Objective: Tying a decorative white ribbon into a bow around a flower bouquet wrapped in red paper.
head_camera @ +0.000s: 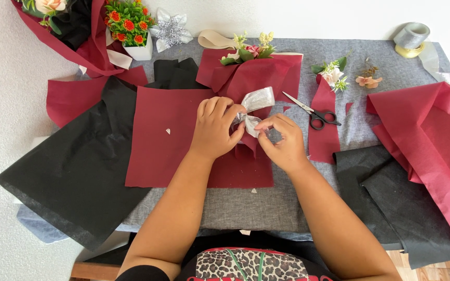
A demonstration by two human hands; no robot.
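Note:
A small bouquet [251,73] wrapped in dark red paper lies on the grey table [256,208], its flower heads pointing away from me. A silver ribbon [256,101] is looped at the wrap's narrow stem. My left hand [215,127] pinches the ribbon's loops from the left. My right hand [282,138] holds the ribbon's lower tail between thumb and fingers. Both hands meet over the stem, above a flat dark red sheet [168,135].
Black-handled scissors [313,112] lie just right of the bouquet. Black sheets [74,171] and red sheets [433,140] cover both table sides. Loose flowers [334,73], a ribbon spool [411,37], a silver bow [170,31], potted orange flowers [129,23] and another bouquet [63,21] sit along the back.

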